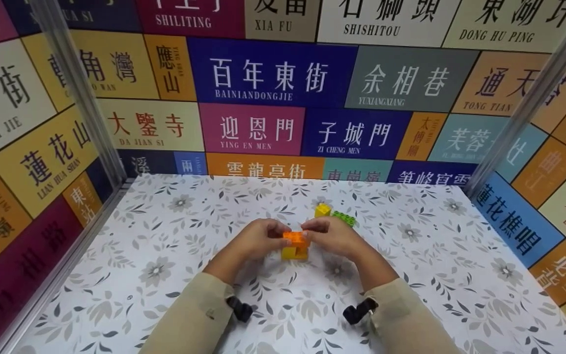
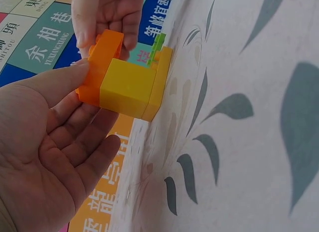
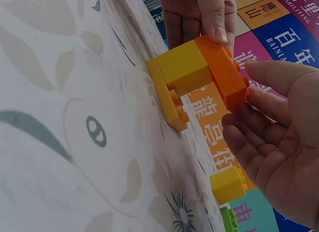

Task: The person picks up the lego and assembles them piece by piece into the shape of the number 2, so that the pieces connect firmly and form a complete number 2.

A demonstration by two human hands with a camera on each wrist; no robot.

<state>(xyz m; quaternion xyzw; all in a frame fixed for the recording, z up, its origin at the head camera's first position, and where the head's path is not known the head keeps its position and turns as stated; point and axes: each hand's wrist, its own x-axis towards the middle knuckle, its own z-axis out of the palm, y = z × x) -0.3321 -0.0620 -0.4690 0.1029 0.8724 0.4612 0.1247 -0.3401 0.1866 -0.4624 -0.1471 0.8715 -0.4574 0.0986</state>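
In the head view an orange toy building brick (image 1: 295, 239) sits on top of a small stack above the table. My left hand (image 2: 55, 127) pinches one end of this brick, the thumb on its studded side and fingers behind. Around the brick's other end my right hand (image 3: 284, 127) holds its thumb and fingers, the lower fingers loosely bent. Beneath the orange brick is a yellow brick (image 3: 183, 67), joined to a longer yellow base brick (image 3: 168, 102) with bare studs at one end. The orange brick juts out over those studs, leaving a gap.
Behind my right hand stand a separate yellow brick (image 1: 322, 210) and a green brick (image 1: 344, 218). The white table (image 1: 165, 300) has a leaf and flower pattern. Colourful lettered walls (image 1: 268, 73) rise at its back and sides.
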